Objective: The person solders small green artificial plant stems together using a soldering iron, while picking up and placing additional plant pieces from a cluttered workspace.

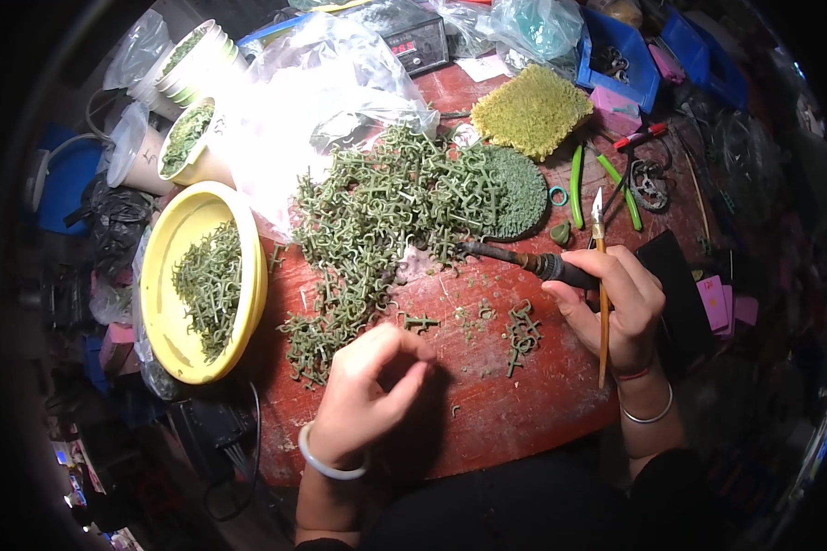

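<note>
My right hand [625,308] grips a soldering-iron-like tool [565,270] with a dark handle; its thin tip points left at the edge of the pile. A craft knife [603,317] with a wooden handle is also tucked in that hand, blade upward. In front of the pile, my left hand [372,390] is curled, thumb and fingertips close together; whatever they pinch is too small to make out. Small green cross-shaped and curved pieces form a big heap [386,202] beyond both hands. A cross-shaped piece [420,323] lies by my left fingertips, and a small cluster [522,340] lies between the hands.
A tilted yellow bowl [161,317] at the left holds more green pieces. Behind stand white tubs [220,156], a clear plastic bag [289,92] and a box with a red display [413,46]. Right of the heap are a yellow spongy block [530,110], green-handled pliers [576,188] and blue bins [616,55].
</note>
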The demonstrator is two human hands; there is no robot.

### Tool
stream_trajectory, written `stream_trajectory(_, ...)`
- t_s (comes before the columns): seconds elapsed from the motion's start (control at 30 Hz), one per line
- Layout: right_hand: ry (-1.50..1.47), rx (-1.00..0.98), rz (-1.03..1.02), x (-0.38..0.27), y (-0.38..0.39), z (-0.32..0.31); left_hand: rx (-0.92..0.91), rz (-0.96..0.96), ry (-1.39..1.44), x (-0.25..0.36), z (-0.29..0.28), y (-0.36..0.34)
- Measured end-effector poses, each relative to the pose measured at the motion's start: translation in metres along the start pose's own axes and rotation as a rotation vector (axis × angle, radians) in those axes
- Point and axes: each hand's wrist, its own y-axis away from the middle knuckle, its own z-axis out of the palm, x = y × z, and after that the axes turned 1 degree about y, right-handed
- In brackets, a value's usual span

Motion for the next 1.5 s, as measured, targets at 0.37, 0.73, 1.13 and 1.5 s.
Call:
stream_trajectory(0.37, 0.002, -0.001, -0.012, 0.002, -0.001, 0.004, 0.025, 0.144, -0.431, 0.001, 0.028, -0.002)
stream_trajectory(0.73, -0.018, 0.007, -0.012, 0.003, 0.0, 0.005, -0.458, 0.251, -0.447, 0.012, 0.009, 0.002)
stream_trajectory(1.13, -0.013, -0.012, 0.029, 0.001, 0.001, 0.005, -0.405, 0.368, -0.439, 0.009, 0.015, 0.004)
stream_trajectory(1.5, -0.015, -0.008, 0.001, 0.004, 0.001, 0.003, 0.07, 0.4, -0.563, 0.007, 0.021, -0.009)
